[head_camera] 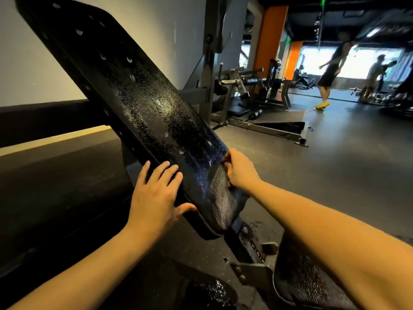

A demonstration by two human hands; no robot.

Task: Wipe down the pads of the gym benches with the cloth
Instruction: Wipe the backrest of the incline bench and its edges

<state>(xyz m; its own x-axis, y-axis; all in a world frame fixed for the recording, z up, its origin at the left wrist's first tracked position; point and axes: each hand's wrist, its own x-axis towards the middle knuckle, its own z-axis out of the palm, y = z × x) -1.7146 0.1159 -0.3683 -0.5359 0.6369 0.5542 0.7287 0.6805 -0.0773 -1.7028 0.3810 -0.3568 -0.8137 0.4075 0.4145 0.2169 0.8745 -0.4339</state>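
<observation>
- The inclined back pad (pixel 138 104) of the bench runs from far left down to near centre, black, its surface speckled with droplets.
- A second black pad (pixel 299 276), also wet, sits near right under the right forearm.
- The dark cloth (pixel 220 186) lies on the back pad's lower right edge.
- The left hand (pixel 156 195) rests open, fingers spread flat on the pad's lower left edge.
- The right hand (pixel 240 171) is closed, pinching the cloth.
</observation>
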